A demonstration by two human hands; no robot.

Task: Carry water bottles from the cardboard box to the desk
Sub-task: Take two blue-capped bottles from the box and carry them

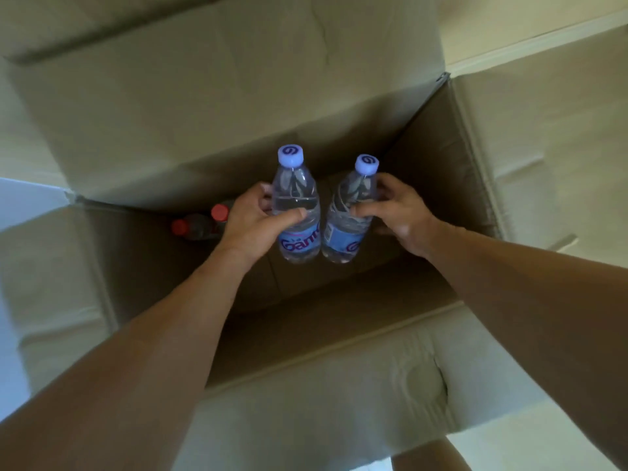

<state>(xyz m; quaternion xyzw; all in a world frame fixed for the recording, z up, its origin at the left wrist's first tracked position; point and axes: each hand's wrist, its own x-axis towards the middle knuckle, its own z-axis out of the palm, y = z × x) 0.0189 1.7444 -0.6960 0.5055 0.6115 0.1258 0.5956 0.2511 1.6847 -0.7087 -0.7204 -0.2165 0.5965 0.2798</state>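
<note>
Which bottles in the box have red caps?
The two dark bottles in the box's far left corner, behind the left hand. Both held water bottles have pale blue caps.

Prob. a home rm: pale wall (509, 15), baseboard (530, 45), tiled floor (560, 443).

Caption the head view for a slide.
Left hand and right hand each grip a clear blue-capped plastic water bottle over the open brown cardboard box.

open cardboard box (424, 185) seen from above, its four flaps folded outward. on the box floor, in the far left corner, stand two dark bottles with red caps (200, 224), just beside each other and close to the left wall.
</note>
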